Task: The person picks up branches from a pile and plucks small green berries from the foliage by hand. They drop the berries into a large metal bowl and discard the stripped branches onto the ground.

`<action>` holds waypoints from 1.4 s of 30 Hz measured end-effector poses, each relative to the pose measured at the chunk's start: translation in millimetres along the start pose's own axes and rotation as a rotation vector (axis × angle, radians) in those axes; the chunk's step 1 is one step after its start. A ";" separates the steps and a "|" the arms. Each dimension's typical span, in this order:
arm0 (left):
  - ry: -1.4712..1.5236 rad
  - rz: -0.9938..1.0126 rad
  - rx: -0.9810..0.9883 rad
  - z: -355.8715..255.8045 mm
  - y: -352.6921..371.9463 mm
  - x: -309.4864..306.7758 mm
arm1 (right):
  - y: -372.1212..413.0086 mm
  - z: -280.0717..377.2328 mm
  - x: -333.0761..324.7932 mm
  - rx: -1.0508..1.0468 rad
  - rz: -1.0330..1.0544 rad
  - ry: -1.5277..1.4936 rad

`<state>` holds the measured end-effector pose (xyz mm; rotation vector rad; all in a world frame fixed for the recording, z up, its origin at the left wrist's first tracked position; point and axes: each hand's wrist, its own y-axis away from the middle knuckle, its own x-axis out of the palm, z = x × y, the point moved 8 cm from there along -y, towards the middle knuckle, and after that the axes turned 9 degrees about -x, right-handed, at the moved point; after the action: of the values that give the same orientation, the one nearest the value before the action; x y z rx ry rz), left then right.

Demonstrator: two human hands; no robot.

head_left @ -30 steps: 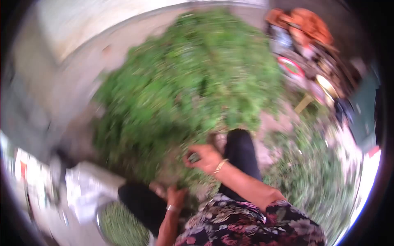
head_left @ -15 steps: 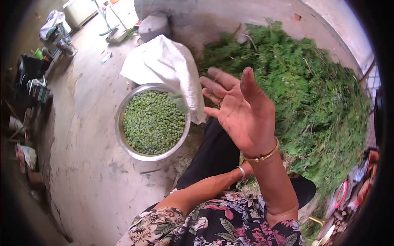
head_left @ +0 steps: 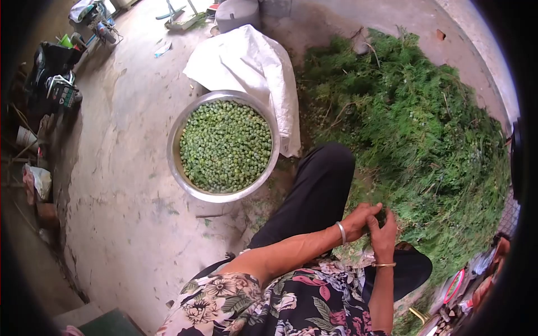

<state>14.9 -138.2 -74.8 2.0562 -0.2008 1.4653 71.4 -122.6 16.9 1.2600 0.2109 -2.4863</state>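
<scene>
My left hand [head_left: 357, 222], with a silver bangle at the wrist, is closed on a leafy green sprig [head_left: 376, 197] low over my lap. Right against it, my right hand [head_left: 383, 236], wearing a gold bangle, has its thumb and fingers closed at the same sprig. The fingers partly hide the sprig, and its leaves blend into the large heap of green branches [head_left: 414, 123] behind. To the left on the floor stands a metal basin [head_left: 174, 168] filled with small round green berries [head_left: 224, 145].
A white woven sack [head_left: 241, 61] lies behind the basin, by a grey rounded object [head_left: 237, 14]. My bent knee [head_left: 330, 159] in black trousers rises between basin and heap. Items line the left wall, among them a black and green machine [head_left: 61, 92]. Clutter sits at lower right.
My right hand, spread open above the heap's edge before, has come down beside my left hand and closed. The view has shifted, and my left hand now shows.
</scene>
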 end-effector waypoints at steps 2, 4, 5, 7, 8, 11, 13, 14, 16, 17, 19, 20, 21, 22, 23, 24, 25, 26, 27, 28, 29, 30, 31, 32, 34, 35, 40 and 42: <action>0.045 0.040 -0.041 10.9 -2.2 3.9 | 13.4 -13.7 5.4 0.011 -0.044 -0.178; 0.082 0.082 -0.081 15.9 -0.3 7.4 | 19.2 -14.2 4.3 -0.045 -0.074 -0.082; 0.037 0.117 -0.121 17.2 1.5 11.0 | 21.4 -8.7 5.7 -0.077 -0.094 -0.135; -0.009 0.153 -0.163 17.4 4.5 18.3 | 24.4 -8.5 6.5 -0.108 -0.115 -0.187; -0.095 0.108 -0.229 21.8 5.6 18.5 | 27.4 -13.6 2.5 -0.122 -0.194 -0.169; -0.336 0.140 -0.246 13.2 22.6 32.7 | 36.9 -39.4 -11.5 -0.106 -0.289 -0.277; -0.555 0.197 -0.153 7.4 28.9 37.3 | 39.3 -55.9 -30.9 0.028 -0.307 -0.274; -0.613 0.163 -0.133 3.8 30.0 30.7 | 41.6 -53.8 -44.6 0.051 -0.359 -0.326; -0.718 0.160 -0.135 -13.0 39.7 38.2 | 45.3 -49.6 -64.2 0.186 -0.453 -0.553; -0.619 0.151 -0.110 -22.2 46.7 42.5 | 52.8 -67.3 -64.9 0.343 -0.495 -0.818; -0.529 0.117 -0.058 -38.8 51.1 48.2 | 60.4 -85.3 -67.7 0.408 -0.512 -1.232; -0.492 0.088 -0.026 -46.6 50.4 47.6 | 58.0 -79.7 -70.4 0.325 -0.445 -1.372; -0.426 0.032 0.027 -52.8 46.1 38.5 | 59.1 -85.9 -70.0 0.360 -0.478 -1.468; -0.381 -0.070 0.070 -55.0 42.1 24.2 | 61.7 -86.6 -69.2 0.388 -0.497 -1.574; -0.349 -0.179 0.125 -57.0 39.3 13.2 | 65.0 -85.1 -69.5 0.388 -0.499 -1.650; -0.369 -0.300 0.151 -56.5 36.6 -1.2 | 67.2 -83.3 -68.7 0.386 -0.490 -1.730; -0.380 -0.314 0.146 -54.4 32.8 -5.0 | 70.2 -78.3 -71.6 0.401 -0.510 -1.761; -0.391 -0.332 0.141 -53.2 29.8 -8.8 | 75.0 -80.4 -77.4 0.398 -0.536 -1.768; -0.407 -0.327 0.126 -51.9 27.2 -11.7 | 78.9 -81.5 -81.6 0.377 -0.528 -1.758; -0.413 -0.323 0.102 -50.8 26.7 -13.3 | 83.0 -82.0 -83.7 0.362 -0.517 -1.749; -0.419 -0.327 0.078 -48.4 27.6 -16.1 | 90.6 -86.8 -92.1 0.334 -0.528 -1.688; -0.430 -0.344 0.057 -45.9 29.6 -19.3 | 105.7 -99.6 -101.7 0.440 -0.665 -1.635; -0.409 -0.389 0.112 -51.1 31.9 -22.0 | 120.0 -116.8 -109.9 0.385 -0.689 -1.755; -0.389 -0.432 0.173 -57.4 34.1 -25.0 | 139.4 -122.8 -132.2 0.399 -0.825 -1.715; -0.368 -0.437 0.174 -62.2 36.1 -29.1 | 197.4 -164.4 -167.8 0.294 -0.953 -1.601; -0.394 -0.460 0.175 -65.5 38.2 -29.4 | 244.2 -198.2 -180.9 0.357 -1.072 -1.502; -0.520 -0.534 0.158 -72.8 38.4 -27.9 | 481.0 -265.0 -189.5 1.063 -1.385 -0.745; -0.575 -0.523 0.129 -73.2 32.4 -19.2 | 535.7 -303.3 -192.1 1.142 -1.240 -0.340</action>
<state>-66.1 -128.4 -64.3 2.3549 0.2034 0.5727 601.6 -489.4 3.0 1.0984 -0.9422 -4.1298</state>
